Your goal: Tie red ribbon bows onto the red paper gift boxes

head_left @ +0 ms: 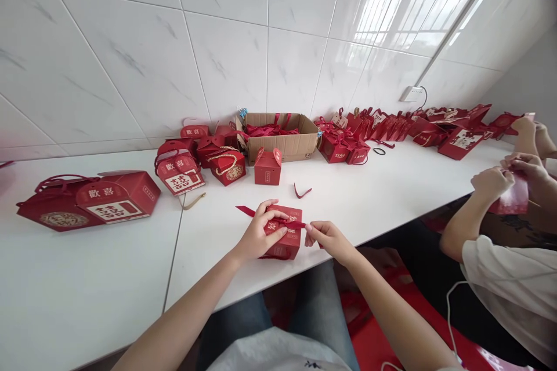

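Observation:
A small red gift box (292, 250) with gold Chinese characters sits on the white table near its front edge. A red ribbon (298, 224) crosses its top, and one ribbon end sticks out past the box to the left. My left hand (260, 233) lies over the left part of the box top, its thumb and fingers closing about the ribbon at the middle. At the box's right side, my right hand (328, 239) pinches the ribbon between thumb and fingertips. The knot is partly covered by my left fingers.
Behind stands a cardboard carton (282, 145) of red ribbons. A small red box (267, 167) and a loose ribbon piece (301, 191) lie before it. More red boxes (117, 200) stand left; others line the wall right. A co-worker's hands (509, 179) hold a pinkish-red piece at right.

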Action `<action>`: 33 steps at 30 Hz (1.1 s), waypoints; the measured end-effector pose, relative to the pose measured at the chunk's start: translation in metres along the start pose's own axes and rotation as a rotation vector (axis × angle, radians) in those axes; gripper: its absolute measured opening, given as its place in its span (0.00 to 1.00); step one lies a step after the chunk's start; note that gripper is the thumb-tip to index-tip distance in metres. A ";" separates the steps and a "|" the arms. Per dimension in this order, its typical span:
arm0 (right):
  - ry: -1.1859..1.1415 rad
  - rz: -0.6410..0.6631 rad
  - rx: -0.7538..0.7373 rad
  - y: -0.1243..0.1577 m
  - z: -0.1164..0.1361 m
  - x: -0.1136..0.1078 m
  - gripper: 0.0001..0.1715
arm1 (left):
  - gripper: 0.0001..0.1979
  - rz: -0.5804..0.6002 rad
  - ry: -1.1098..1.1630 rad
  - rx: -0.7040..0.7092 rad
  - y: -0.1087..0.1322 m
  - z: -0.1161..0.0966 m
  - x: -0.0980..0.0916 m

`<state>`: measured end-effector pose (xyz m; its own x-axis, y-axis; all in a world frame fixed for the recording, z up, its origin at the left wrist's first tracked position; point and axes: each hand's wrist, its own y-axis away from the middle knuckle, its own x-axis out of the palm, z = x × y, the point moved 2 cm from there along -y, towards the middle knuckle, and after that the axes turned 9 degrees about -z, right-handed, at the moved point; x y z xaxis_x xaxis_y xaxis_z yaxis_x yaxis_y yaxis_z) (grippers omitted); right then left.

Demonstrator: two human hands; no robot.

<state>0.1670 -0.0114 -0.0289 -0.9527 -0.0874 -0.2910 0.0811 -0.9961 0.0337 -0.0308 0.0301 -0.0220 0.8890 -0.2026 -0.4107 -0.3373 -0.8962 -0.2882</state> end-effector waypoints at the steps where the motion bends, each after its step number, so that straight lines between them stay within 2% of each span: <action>1: -0.043 -0.014 0.016 0.000 0.002 -0.001 0.29 | 0.09 0.002 0.003 -0.001 0.000 0.000 0.000; 4: -0.099 -0.063 0.035 -0.001 0.007 -0.003 0.30 | 0.09 0.003 0.006 -0.009 0.001 -0.001 0.000; 8: -0.063 -0.146 -0.002 -0.002 0.011 -0.007 0.28 | 0.10 0.012 0.006 -0.017 0.002 -0.001 -0.001; 15: 0.047 -0.119 -0.102 0.003 0.023 -0.011 0.25 | 0.11 0.021 -0.002 -0.007 0.001 0.003 0.000; 22: -0.081 -0.148 -0.109 0.003 0.004 -0.012 0.27 | 0.09 0.009 0.019 -0.016 0.002 0.005 0.001; 25: -0.124 -0.137 -0.100 0.003 -0.002 -0.010 0.25 | 0.07 -0.012 0.032 -0.024 0.002 0.006 0.001; 28: -0.136 -0.146 -0.091 0.004 -0.003 -0.009 0.20 | 0.03 -0.022 0.056 -0.046 0.002 0.006 0.001; 33: -0.119 -0.164 -0.100 0.005 0.000 -0.007 0.19 | 0.06 -0.040 0.076 -0.048 0.001 0.004 0.001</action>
<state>0.1743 -0.0156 -0.0268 -0.9828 0.0720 -0.1698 -0.0552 -0.9933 -0.1014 -0.0316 0.0304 -0.0267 0.9231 -0.1936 -0.3321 -0.2871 -0.9218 -0.2606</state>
